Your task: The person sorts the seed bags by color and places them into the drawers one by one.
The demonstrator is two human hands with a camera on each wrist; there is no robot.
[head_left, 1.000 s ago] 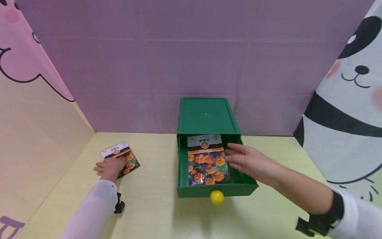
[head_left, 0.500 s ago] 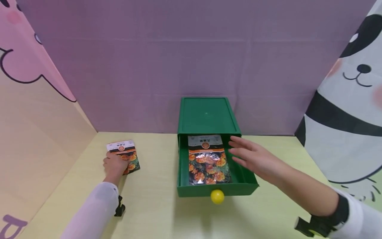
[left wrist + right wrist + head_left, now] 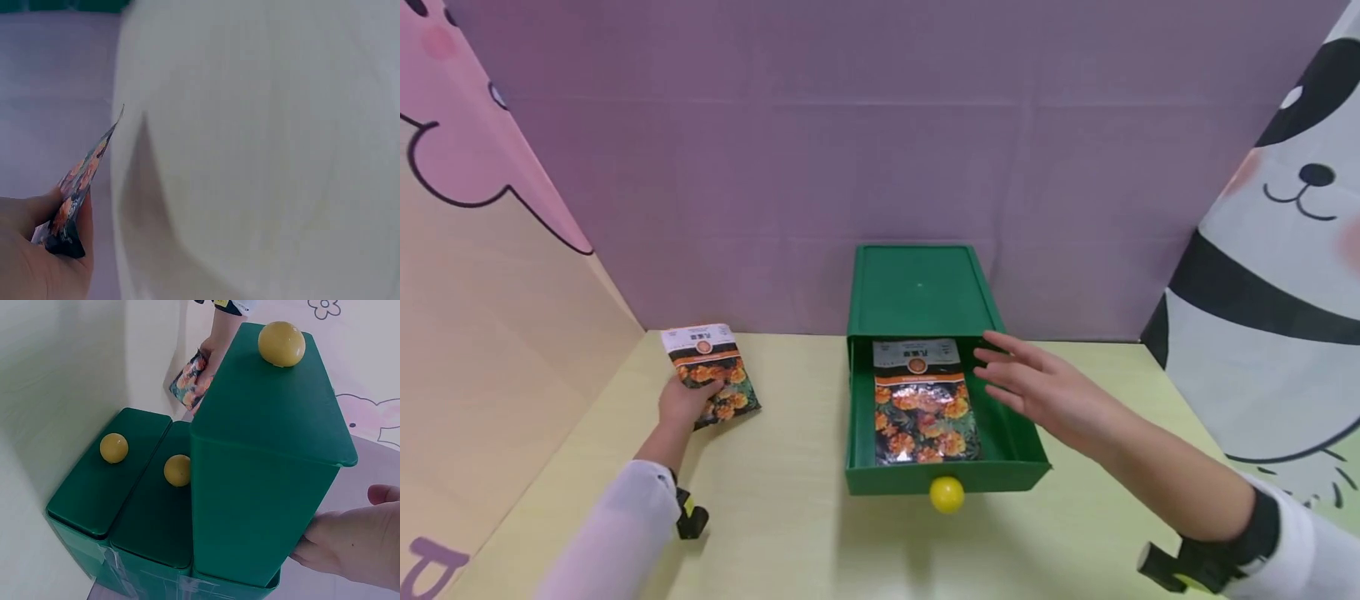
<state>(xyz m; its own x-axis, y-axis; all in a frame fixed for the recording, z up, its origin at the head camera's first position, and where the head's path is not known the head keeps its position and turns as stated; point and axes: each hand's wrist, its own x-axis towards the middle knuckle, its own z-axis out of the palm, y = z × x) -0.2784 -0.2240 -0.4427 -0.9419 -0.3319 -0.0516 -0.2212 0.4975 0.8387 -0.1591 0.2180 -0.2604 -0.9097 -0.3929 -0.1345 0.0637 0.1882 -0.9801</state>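
Note:
My left hand (image 3: 679, 402) pinches a seed packet (image 3: 718, 371) printed with orange flowers, thumb on its front, at the table's left. In the left wrist view the packet (image 3: 84, 178) appears nearly edge-on, raised over the table and casting a shadow. A green drawer (image 3: 1011, 429) with a yellow ball knob (image 3: 947, 495) stands pulled out of its cabinet (image 3: 921, 287). Inside it, towards the left, lies a matching seed packet (image 3: 925, 408). My right hand (image 3: 1052, 392) has its fingers extended over the drawer's right side; the right wrist view shows that hand (image 3: 359, 540) partly behind the drawer.
Two closed green drawers with yellow knobs, a middle one (image 3: 156, 519) and a lower one (image 3: 106, 487), sit below the pulled-out one. A purple cloth wall (image 3: 880, 167) rises behind the cabinet. Cartoon-printed panels, including a panda (image 3: 1285, 333), flank the table (image 3: 775, 500).
My left hand has gone from lying over the packet to pinching it and lifting it, and the packet has turned straighter. My right hand has shifted slightly up and right.

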